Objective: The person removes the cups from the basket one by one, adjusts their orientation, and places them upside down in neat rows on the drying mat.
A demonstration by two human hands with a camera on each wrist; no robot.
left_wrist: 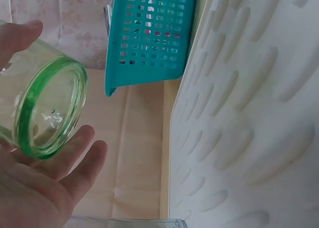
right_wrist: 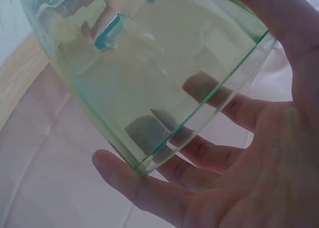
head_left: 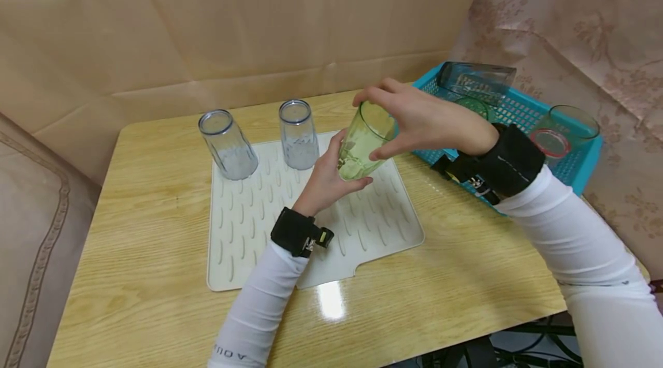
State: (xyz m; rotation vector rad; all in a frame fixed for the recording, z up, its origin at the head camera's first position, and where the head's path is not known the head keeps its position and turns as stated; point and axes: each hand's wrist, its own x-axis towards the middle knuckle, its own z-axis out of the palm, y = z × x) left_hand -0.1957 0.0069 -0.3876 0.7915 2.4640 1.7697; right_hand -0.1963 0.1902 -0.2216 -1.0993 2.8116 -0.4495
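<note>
A pale green drinking glass (head_left: 361, 146) is held tilted over the white ridged mat (head_left: 321, 264), between both hands. My left hand (head_left: 328, 184) grips its lower side; in the left wrist view the thick green base (left_wrist: 52, 108) faces the camera, between the thumb and fingers. From above, my right hand (head_left: 416, 120) holds the rim end, thumb on the near side and fingers round the far side. The right wrist view shows those fingertips (right_wrist: 114, 168) at the rim. Two clear glasses (head_left: 228, 146) (head_left: 298, 137) stand at the mat's back edge.
A turquoise plastic basket (head_left: 587, 166) stands at the table's back right, under my right forearm. Inside are a dark-tinted glass (head_left: 479, 77) on its side, a green glass (head_left: 472, 106) and a glass with a red base (head_left: 554, 140). Cables (head_left: 533, 351) lie below the front edge.
</note>
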